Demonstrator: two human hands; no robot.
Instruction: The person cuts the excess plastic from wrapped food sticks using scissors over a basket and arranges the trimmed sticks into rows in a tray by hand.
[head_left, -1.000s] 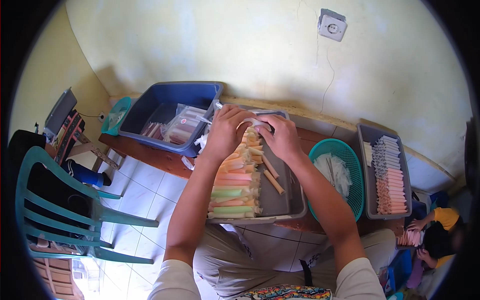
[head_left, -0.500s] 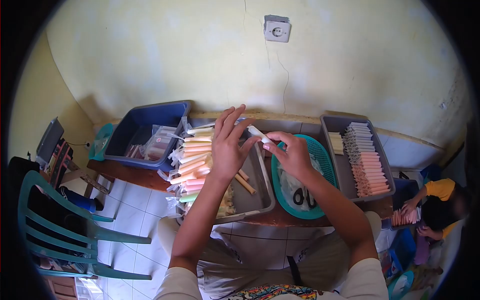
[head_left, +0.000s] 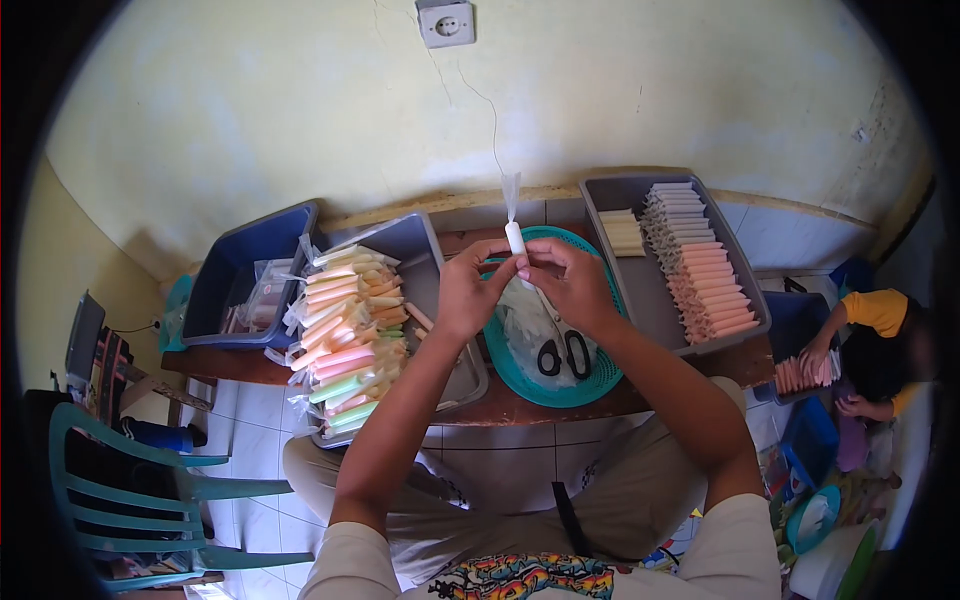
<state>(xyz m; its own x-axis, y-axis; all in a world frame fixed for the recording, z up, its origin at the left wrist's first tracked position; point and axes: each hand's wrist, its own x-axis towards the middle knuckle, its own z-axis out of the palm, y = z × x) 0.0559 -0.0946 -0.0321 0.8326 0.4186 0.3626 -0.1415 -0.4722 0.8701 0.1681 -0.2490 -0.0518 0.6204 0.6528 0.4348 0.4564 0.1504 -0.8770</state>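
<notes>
A white tube-shaped packet (head_left: 515, 238) with a clear plastic tail pointing up is held between my two hands, above the green basket. My left hand (head_left: 478, 285) pinches its lower part from the left, and my right hand (head_left: 570, 283) pinches it from the right. Below them, the green basket (head_left: 612, 378) contains clear plastic bags (head_left: 525, 335) and black-handled scissors (head_left: 564, 355). On the left, a grey tray (head_left: 425, 240) bears a pile of orange, pink and green filled tubes (head_left: 340, 335).
A grey tray (head_left: 625, 290) with rows of pale and pink packets stands right of the basket. The blue tub (head_left: 215, 265) is at far left, with a green chair (head_left: 130, 480) nearer. Another person's hand (head_left: 815, 355) touches pink packets at far right.
The view has swung to the right. Both hands have moved from over the pile of tubes to over the green basket with the white packet. My left hand, spread half a second ago, has closed on it.
</notes>
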